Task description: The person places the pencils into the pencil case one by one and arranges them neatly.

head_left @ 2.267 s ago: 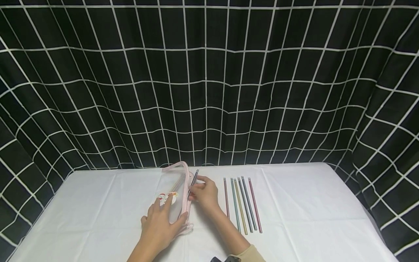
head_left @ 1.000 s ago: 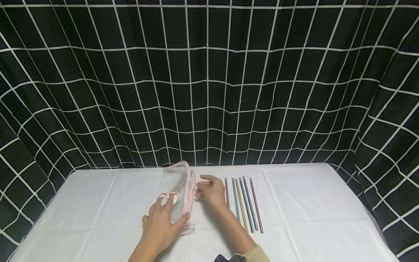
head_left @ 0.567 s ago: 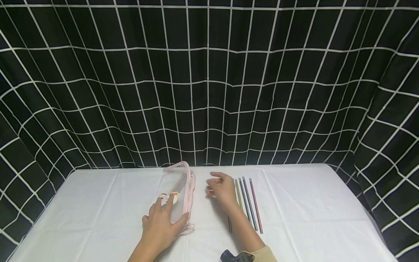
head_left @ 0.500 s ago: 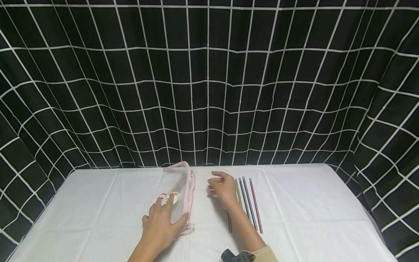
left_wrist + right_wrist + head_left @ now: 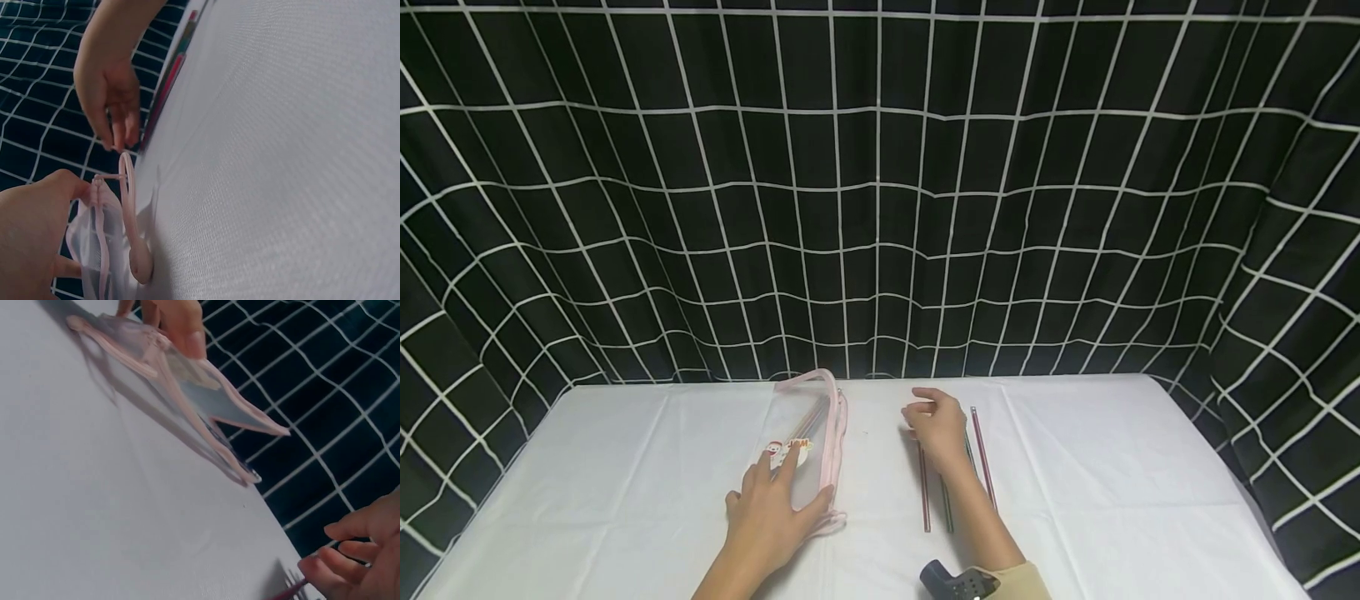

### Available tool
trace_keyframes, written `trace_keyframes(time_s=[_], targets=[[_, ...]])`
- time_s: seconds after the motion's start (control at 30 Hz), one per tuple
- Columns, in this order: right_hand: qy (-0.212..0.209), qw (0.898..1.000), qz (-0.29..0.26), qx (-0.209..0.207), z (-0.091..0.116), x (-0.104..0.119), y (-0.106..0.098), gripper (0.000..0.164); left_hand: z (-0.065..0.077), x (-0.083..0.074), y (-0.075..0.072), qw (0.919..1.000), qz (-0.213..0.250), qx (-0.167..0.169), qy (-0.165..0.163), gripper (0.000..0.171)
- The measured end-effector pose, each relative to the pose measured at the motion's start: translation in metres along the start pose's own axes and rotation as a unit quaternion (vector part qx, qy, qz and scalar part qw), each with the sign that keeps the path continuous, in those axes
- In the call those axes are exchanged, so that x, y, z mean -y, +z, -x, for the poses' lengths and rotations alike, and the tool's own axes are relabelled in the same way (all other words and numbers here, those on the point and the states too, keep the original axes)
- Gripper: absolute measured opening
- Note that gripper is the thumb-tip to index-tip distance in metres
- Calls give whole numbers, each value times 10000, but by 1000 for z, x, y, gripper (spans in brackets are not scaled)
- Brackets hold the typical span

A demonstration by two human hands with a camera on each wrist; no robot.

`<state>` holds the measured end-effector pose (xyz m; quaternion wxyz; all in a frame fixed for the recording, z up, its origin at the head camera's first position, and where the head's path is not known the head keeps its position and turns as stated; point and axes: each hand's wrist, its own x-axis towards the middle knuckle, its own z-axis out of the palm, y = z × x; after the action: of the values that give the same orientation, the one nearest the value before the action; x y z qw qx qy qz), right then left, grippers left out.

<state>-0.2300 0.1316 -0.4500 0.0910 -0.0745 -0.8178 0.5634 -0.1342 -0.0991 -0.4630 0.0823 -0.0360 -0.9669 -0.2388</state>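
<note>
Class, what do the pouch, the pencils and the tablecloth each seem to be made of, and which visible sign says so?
Pouch: thin, translucent plastic or perhaps fine mesh, since its inside shows through; the pink edging looks smooth, possibly plastic.
Pencils: smooth coloured coating with light streaks; the core, wood or otherwise, cannot be told.
Tablecloth: probably matte woven fabric, given its creases and fine texture.

Black curtain [image 5: 895,217], white grid lines, behind table [image 5: 1135,467]; white creased tablecloth [image 5: 625,467].

clear plastic pouch [image 5: 807,472]: pink edging [image 5: 830,442], red-and-yellow print [image 5: 803,445] | slim straight sticks [image 5: 925,496] right of pouch: red, green | tablecloth [image 5: 1112,467] beneath: white | fabric curtain [image 5: 895,217] behind: black, white grid
</note>
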Motion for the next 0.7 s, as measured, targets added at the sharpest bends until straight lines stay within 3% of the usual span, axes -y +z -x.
trace_keyframes(time_s=[0.23, 0.7], targets=[[-60, 9991, 394, -128, -2, -4, -7, 39, 0, -1, -1, 10000, 5, 37, -19, 78], [78, 9942, 1048, 246, -2, -3, -11, 47, 0, -1, -2, 10000, 6, 59, -29, 79]])
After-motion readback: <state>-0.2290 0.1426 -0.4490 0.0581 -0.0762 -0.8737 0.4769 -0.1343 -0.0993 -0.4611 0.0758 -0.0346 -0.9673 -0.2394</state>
